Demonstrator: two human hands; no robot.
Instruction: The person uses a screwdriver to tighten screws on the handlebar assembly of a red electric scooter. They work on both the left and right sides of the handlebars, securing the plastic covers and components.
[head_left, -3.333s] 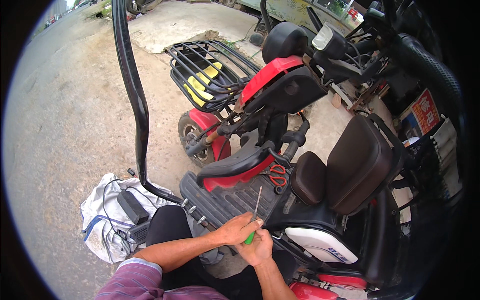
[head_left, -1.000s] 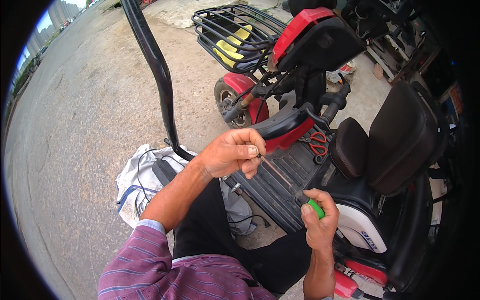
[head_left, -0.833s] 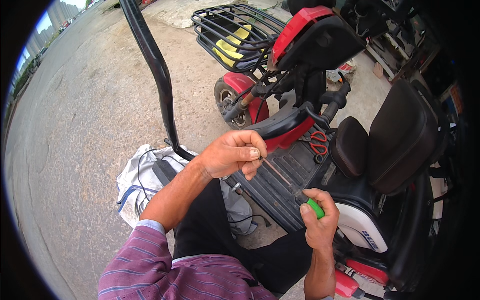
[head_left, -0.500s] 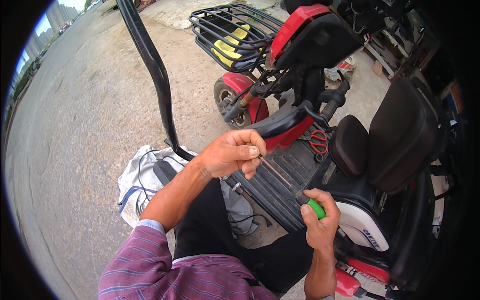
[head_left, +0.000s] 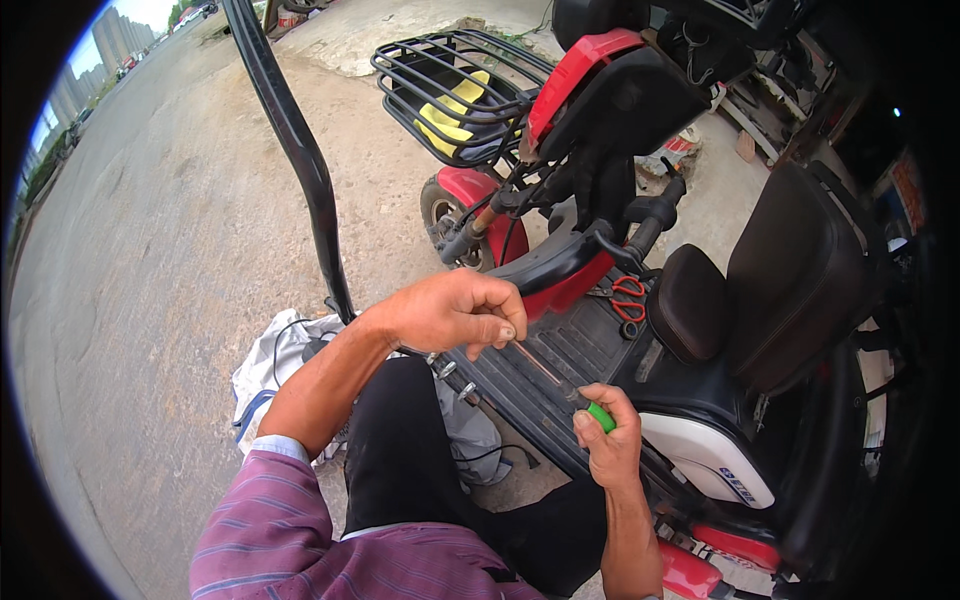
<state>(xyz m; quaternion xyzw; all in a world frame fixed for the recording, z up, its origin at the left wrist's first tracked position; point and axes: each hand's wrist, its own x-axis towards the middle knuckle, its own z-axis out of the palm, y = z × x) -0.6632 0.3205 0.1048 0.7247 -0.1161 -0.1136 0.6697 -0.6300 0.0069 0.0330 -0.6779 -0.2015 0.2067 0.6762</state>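
Note:
A screwdriver (head_left: 598, 413) with a green and dark handle slants over the ribbed black footboard (head_left: 595, 350) of a red scooter. My right hand (head_left: 614, 450) is closed around its handle, thumb along the side. At the far end of the thin shaft, my left hand (head_left: 462, 312) pinches thumb and fingers together at the tip. Whatever small thing it holds there is hidden by the fingers. Below my left wrist, shiny bolts (head_left: 456, 380) stick out beside the footboard's edge. Red-handled scissors (head_left: 628, 298) lie on the footboard near the seat.
A bent black metal bar (head_left: 300, 150) rises at the left, beside a white sack (head_left: 262, 365) with a black cable. Ahead stands the scooter's front basket (head_left: 400, 75) holding yellow-and-grey cloth (head_left: 450, 110). Dark padded seats (head_left: 795, 265) and a white side panel (head_left: 700, 455) are on the right.
Both hands and the screwdriver have shifted slightly left, the right hand more so. The left fingers now hide the small dark bit that showed at the tip before. The view has turned a little.

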